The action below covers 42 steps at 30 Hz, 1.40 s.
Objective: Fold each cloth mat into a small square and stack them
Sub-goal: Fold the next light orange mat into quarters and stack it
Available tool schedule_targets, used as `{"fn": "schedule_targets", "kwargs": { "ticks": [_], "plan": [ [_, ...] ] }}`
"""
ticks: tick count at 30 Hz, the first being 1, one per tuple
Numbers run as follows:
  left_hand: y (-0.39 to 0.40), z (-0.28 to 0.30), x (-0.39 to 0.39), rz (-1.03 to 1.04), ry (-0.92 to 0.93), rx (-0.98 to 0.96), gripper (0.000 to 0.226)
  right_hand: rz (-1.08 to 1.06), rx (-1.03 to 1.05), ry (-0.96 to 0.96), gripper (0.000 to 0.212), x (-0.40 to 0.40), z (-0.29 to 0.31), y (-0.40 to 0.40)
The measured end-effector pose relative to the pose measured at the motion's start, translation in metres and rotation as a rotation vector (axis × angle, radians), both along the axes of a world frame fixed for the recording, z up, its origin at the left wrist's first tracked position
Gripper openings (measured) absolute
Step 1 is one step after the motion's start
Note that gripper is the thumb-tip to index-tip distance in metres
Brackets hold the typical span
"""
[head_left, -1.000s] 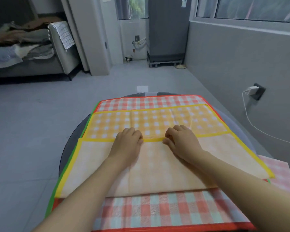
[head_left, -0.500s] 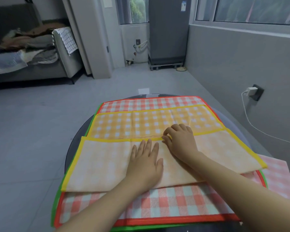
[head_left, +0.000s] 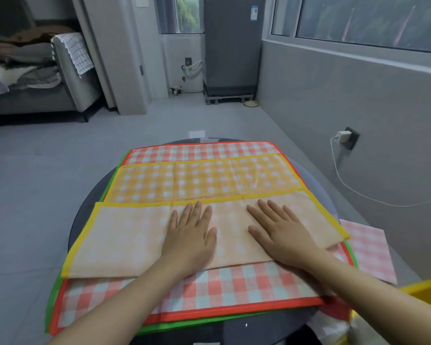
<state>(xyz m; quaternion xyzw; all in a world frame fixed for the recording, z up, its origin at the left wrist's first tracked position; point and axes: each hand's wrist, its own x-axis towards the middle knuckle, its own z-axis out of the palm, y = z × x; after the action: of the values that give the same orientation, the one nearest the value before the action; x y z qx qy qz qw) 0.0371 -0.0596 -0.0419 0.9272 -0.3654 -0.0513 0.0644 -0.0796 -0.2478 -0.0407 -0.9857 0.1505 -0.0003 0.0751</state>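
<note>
While the yellow-edged orange mat (head_left: 204, 185), lying mid-frame atop the red-checked mat (head_left: 209, 287), is showing only its first fold, both hands are pressing it flat, left hand (head_left: 189, 235) and right hand (head_left: 281, 235), fingers straight and spread. I am judging that most folding is remaining: red and green (head_left: 50, 298) mats are lying unfolded beneath, one pale pink folded piece (head_left: 368, 250) sitting at right.

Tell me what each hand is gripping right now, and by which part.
Nothing is gripped. The left hand and right hand both lie flat, fingers straight, pressing on the folded-over near flap of the yellow-bordered orange checked cloth mat.
</note>
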Motion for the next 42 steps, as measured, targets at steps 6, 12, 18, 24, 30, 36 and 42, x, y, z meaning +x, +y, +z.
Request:
{"fn": "schedule_targets", "kwargs": {
  "ticks": [6, 12, 18, 24, 30, 36, 42],
  "plan": [
    [0.0, 0.001, -0.001, -0.005, 0.0, 0.003, 0.058, -0.137, -0.044, 0.059, 0.066, -0.02, 0.006, -0.044],
    [0.0, 0.001, -0.001, -0.006, 0.004, 0.001, 0.058, -0.157, -0.033, 0.061, 0.059, -0.014, 0.007, -0.039],
    [0.0, 0.001, -0.001, -0.002, 0.008, 0.005, 0.058, -0.056, 0.023, -0.02, 0.055, 0.021, 0.015, -0.001],
    [0.0, 0.002, 0.001, 0.006, 0.009, -0.015, 0.058, 0.106, 0.062, -0.049, 0.052, 0.059, 0.007, 0.033],
    [0.022, 0.0, 0.011, 0.083, 0.003, -0.042, 0.056, 0.088, 0.028, -0.055, 0.061, 0.063, -0.003, 0.033],
    [0.086, 0.002, 0.043, 0.21, -0.007, 0.026, 0.058, 0.092, 0.03, -0.054, 0.05, 0.062, 0.0, 0.035],
    [0.122, 0.003, 0.056, 0.262, -0.023, 0.057, 0.06, 0.091, 0.014, -0.043, 0.051, 0.063, 0.0, 0.034]
  ]
}}
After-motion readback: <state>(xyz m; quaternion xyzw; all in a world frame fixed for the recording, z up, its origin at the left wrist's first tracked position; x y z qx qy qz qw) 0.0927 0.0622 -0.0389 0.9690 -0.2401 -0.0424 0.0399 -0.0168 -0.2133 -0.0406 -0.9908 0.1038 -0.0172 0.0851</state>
